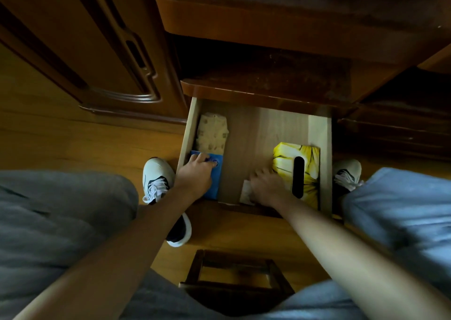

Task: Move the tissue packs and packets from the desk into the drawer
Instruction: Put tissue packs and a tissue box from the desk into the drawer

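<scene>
Blue pack [214,175] lies at the drawer's [325,163] near-left corner under my left hand [196,173], fingers curled on it. Right hand [266,187] covers a white packet [246,192]; its grip I cannot tell. Next: release, withdraw.

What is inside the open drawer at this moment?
Inside the drawer: a cream patterned pack at the back left, a blue pack under the left hand, a yellow tissue box, and a white packet partly hidden under the right hand.
</scene>
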Demonstrator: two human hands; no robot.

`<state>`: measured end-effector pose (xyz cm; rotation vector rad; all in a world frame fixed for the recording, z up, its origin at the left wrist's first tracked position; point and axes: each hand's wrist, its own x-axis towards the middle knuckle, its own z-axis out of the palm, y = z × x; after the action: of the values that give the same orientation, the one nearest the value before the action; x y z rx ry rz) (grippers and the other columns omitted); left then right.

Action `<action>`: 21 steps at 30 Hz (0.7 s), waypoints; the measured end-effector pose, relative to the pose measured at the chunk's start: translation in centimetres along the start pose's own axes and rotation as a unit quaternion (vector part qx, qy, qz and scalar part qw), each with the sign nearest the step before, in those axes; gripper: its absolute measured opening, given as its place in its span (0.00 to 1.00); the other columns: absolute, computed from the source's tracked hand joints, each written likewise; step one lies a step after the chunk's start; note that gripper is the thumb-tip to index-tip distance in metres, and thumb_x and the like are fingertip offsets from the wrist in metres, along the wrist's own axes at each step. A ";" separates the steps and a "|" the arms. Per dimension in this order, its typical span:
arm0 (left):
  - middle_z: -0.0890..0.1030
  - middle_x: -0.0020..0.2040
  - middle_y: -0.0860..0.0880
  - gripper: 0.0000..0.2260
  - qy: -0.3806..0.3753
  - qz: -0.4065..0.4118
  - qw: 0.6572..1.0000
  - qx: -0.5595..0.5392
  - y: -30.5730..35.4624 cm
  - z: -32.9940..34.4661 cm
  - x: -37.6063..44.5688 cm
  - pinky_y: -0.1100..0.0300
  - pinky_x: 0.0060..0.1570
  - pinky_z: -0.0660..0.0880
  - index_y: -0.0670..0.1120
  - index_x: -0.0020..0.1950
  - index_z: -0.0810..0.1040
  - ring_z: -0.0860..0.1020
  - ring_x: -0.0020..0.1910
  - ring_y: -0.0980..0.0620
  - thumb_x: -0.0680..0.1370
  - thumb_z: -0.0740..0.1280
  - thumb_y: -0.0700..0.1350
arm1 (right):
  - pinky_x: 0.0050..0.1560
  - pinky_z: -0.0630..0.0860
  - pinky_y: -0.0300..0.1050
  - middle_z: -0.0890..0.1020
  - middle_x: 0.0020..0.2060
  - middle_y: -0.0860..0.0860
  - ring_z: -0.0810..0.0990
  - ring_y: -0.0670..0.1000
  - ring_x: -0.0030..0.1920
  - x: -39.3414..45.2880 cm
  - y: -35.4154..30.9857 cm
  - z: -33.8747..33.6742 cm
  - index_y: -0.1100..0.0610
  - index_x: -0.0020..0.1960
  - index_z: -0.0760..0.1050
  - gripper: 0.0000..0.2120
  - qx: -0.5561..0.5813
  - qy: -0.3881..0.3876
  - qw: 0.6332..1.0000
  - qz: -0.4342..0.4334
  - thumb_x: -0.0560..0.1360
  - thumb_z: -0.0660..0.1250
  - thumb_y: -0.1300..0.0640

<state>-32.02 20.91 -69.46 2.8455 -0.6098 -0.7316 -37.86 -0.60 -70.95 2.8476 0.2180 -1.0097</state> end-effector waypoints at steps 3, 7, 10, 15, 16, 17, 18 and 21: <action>0.66 0.75 0.49 0.22 -0.001 -0.002 1.000 -0.003 0.1 -0.3 0.4 0.51 0.59 0.75 0.53 0.75 0.71 0.64 0.73 0.46 0.80 0.65 0.43 | 0.64 0.66 0.53 0.78 0.66 0.52 0.70 0.56 0.68 0.6 0.7 -0.6 0.51 0.65 0.77 0.21 -0.103 0.021 0.994 -0.042 0.78 0.65 0.41; 0.67 0.72 0.48 0.22 0.005 -0.008 1.000 -0.004 0.2 -0.3 0.7 0.55 0.55 0.75 0.51 0.72 0.72 0.64 0.72 0.46 0.79 0.67 0.43 | 0.74 0.59 0.59 0.73 0.71 0.53 0.70 0.56 0.71 0.9 0.8 -0.6 0.52 0.76 0.65 0.27 -0.103 0.060 0.985 -0.121 0.79 0.66 0.49; 0.67 0.71 0.48 0.21 0.014 -0.005 1.000 -0.001 0.1 0.0 0.7 0.56 0.52 0.75 0.51 0.71 0.72 0.64 0.72 0.46 0.78 0.69 0.43 | 0.64 0.73 0.56 0.77 0.67 0.55 0.75 0.57 0.66 0.9 0.9 0.0 0.55 0.69 0.74 0.16 -0.113 0.025 0.977 -0.177 0.82 0.62 0.60; 0.68 0.70 0.48 0.20 0.022 -0.002 1.000 0.006 0.1 0.0 1.0 0.57 0.48 0.75 0.51 0.69 0.74 0.66 0.70 0.46 0.77 0.69 0.42 | 0.52 0.78 0.52 0.82 0.57 0.54 0.81 0.57 0.60 -0.2 2.3 -0.4 0.58 0.57 0.81 0.10 -0.098 -0.017 0.985 -0.141 0.78 0.65 0.64; 0.68 0.69 0.48 0.20 0.021 -0.002 1.000 0.009 0.2 -0.2 1.0 0.57 0.49 0.75 0.51 0.68 0.74 0.67 0.69 0.46 0.77 0.69 0.42 | 0.53 0.78 0.53 0.82 0.58 0.55 0.80 0.58 0.60 -0.6 2.3 -0.5 0.58 0.58 0.80 0.10 -0.077 -0.017 0.988 -0.133 0.79 0.64 0.62; 0.68 0.69 0.48 0.20 0.015 -0.001 1.000 0.010 0.3 -0.4 0.9 0.56 0.49 0.76 0.52 0.68 0.74 0.67 0.69 0.46 0.77 0.69 0.42 | 0.56 0.76 0.53 0.80 0.60 0.55 0.80 0.59 0.62 -0.9 2.3 -0.7 0.57 0.61 0.79 0.12 -0.049 -0.014 0.991 -0.124 0.80 0.63 0.61; 0.68 0.69 0.48 0.20 0.007 0.003 1.000 0.012 0.5 -0.7 0.8 0.56 0.50 0.76 0.52 0.68 0.74 0.68 0.68 0.46 0.77 0.69 0.42 | 0.59 0.73 0.54 0.78 0.65 0.55 0.78 0.59 0.64 -1.4 2.4 -1.2 0.55 0.66 0.77 0.15 -0.014 -0.004 0.994 -0.110 0.81 0.62 0.59; 0.68 0.69 0.49 0.20 -0.005 0.017 1.000 0.011 1.6 -3.3 0.4 0.53 0.52 0.77 0.51 0.68 0.73 0.72 0.65 0.47 0.77 0.70 0.45 | 0.59 0.71 0.52 0.75 0.67 0.55 0.75 0.59 0.66 -2.8 3.7 -4.1 0.53 0.72 0.72 0.19 0.118 0.063 0.989 -0.062 0.81 0.61 0.57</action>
<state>-30.62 19.36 -66.38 2.8463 -0.6695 -0.7393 -36.80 -3.91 -65.77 3.1516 0.3099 -0.9357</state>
